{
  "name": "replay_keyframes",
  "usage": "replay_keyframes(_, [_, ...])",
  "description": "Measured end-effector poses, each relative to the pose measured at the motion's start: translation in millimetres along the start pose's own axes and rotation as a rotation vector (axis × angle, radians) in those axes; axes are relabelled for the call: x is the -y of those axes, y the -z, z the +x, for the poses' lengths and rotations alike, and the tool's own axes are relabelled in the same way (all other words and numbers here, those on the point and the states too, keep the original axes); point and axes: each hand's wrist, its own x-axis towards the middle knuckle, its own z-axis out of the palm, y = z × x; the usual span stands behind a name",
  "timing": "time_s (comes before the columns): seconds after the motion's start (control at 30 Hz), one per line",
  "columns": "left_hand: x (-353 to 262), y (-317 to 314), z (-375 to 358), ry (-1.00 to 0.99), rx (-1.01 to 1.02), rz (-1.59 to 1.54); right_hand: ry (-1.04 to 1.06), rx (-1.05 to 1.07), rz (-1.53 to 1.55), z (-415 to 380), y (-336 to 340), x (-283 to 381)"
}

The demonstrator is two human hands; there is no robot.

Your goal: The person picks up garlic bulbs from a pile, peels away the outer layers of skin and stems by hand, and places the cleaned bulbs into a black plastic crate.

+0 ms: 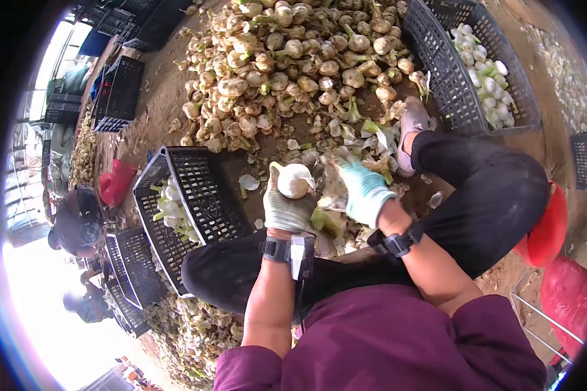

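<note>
A peeled white garlic bulb with a short green stem stub rests in my left hand, whose gloved fingers are closed around it. Just to the right is my right hand, in a pale green glove, its fingers smeared by motion beside a brownish blur. I cannot tell what, if anything, those fingers hold. Loose garlic skins and stem scraps lie on the ground below both hands. Beyond them rises a big heap of unpeeled garlic bulbs, brown and dirty.
A black crate with peeled garlic stands at my left; another crate with white bulbs is at the upper right. A red stool and a red sack are at the right. Other people are at the far left.
</note>
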Motion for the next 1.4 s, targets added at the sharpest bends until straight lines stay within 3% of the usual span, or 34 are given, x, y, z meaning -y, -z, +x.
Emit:
replay_keyframes(0.03, [0.7, 9.5, 5.6, 0.014, -0.006, 0.002, 0.124, -0.195, 0.029, 0.7, -11.0, 0.3])
replay_keyframes(0.1, [5.2, 19.2, 10.7, 0.294, 0.271, -0.160, -0.291, 0.137, 0.161, 10.9, -4.0, 16.1])
replay_keyframes(0.13, [9.6, 9.2, 10.5, 0.107, -0.035, 0.005, -0.285, 0.055, 0.111, 12.7, -4.8, 15.3])
replay_keyframes(0.17, [10.2, 3.5, 8.2, 0.108, -0.036, 0.004, -0.286, 0.057, 0.111, 12.3, -2.2, 14.4])
replay_keyframes(0.23, [7.7, -1.5, 5.4, 0.240, 0.110, 0.107, -0.383, 0.295, 0.821, 10.3, 7.4, 19.7])
replay_keyframes(0.27, [-3.9, 5.7, 13.0, 0.399, 0.165, -0.016, -0.189, 0.181, 0.838, 1.6, 14.0, 30.0])
replay_keyframes(0.3, [-1.9, 13.4, 21.5, 0.277, 0.093, 0.132, -0.080, 0.006, 0.860, -3.8, 23.7, 40.4])
replay_keyframes(0.37, [-8.7, 1.6, 13.3, 0.407, -0.055, -0.039, -0.149, 0.043, 0.769, 2.9, 32.7, 25.0])
replay_keyframes(0.4, [-14.6, 43.9, 40.3, 0.161, 0.027, 0.048, -0.196, 0.175, 0.772, 10.4, 9.9, -8.7])
replay_keyframes(0.43, [-9.2, 21.4, 29.9, 0.069, 0.028, -0.030, -0.384, 0.296, 0.613, 10.7, -24.0, -52.5])
replay_keyframes(0.5, [-17.9, 15.2, 28.6, 0.039, -0.002, -0.134, -0.526, 0.432, -0.025, 24.8, -0.9, -48.2])
replay_keyframes(0.57, [-36.7, 16.3, 24.7, -0.131, 0.051, -0.007, -0.600, 0.460, -0.068, 31.4, -9.9, -61.2])
replay_keyframes(0.6, [-55.1, 22.3, 28.1, -0.059, 0.521, -0.208, -0.672, 0.467, -0.103, 34.1, -20.8, -76.8])
replay_keyframes(0.63, [-63.5, 12.0, 12.8, -0.278, 0.149, -0.319, -0.704, 0.375, -0.172, 38.6, -25.2, -86.7])
replay_keyframes(0.7, [-110.4, 29.7, 3.9, -0.135, 0.622, -0.629, -1.032, -0.059, 0.343, 52.4, -76.4, -160.0])
replay_keyframes(0.77, [-118.3, 8.1, -8.1, -0.343, 0.789, -0.529, -0.803, 0.020, 0.074, 71.2, -35.6, -161.3])
replay_keyframes(0.8, [-116.1, 11.3, -3.4, -0.340, 0.783, -0.541, -0.808, 0.024, 0.064, 79.8, -27.5, -175.3])
replay_keyframes(0.9, [-86.0, 7.6, 15.2, -0.452, 0.275, -0.366, -1.001, -0.378, 0.032, 111.9, -7.5, -210.8])
replay_keyframes(0.97, [-64.1, 17.2, 33.3, -0.240, 0.218, -0.127, -0.898, -0.222, -0.307, 133.6, 12.8, -210.8])
replay_keyframes(1.03, [-36.4, -0.3, 36.4, -0.079, -0.001, 0.004, -0.930, -0.166, -0.267, 157.2, 14.5, -218.3])
replay_keyframes(1.1, [-20.2, 5.8, 42.7, 0.094, -0.015, 0.121, -0.994, -0.010, -0.277, 170.9, -0.4, -236.4])
replay_keyframes(1.17, [-10.0, 3.5, 46.9, 0.103, -0.107, 0.191, -0.993, -0.052, -0.354, 167.4, -23.3, -249.2])
replay_keyframes(1.23, [0.4, 8.1, 49.0, 0.145, -0.123, 0.319, -1.075, -0.073, -0.106, 158.1, -29.2, -241.4])
replay_keyframes(1.3, [3.6, 12.8, 51.5, 0.146, -0.083, 0.292, -1.012, 0.104, -0.013, 136.0, -30.8, -207.4])
replay_keyframes(1.37, [3.7, 11.2, 52.2, -0.015, -0.116, 0.577, -1.055, 0.251, 0.177, 109.8, -43.1, -174.1])
replay_keyframes(1.4, [7.5, 9.3, 50.9, -0.126, -0.158, 0.847, -1.132, 0.095, 0.844, 87.8, -57.3, -157.3])
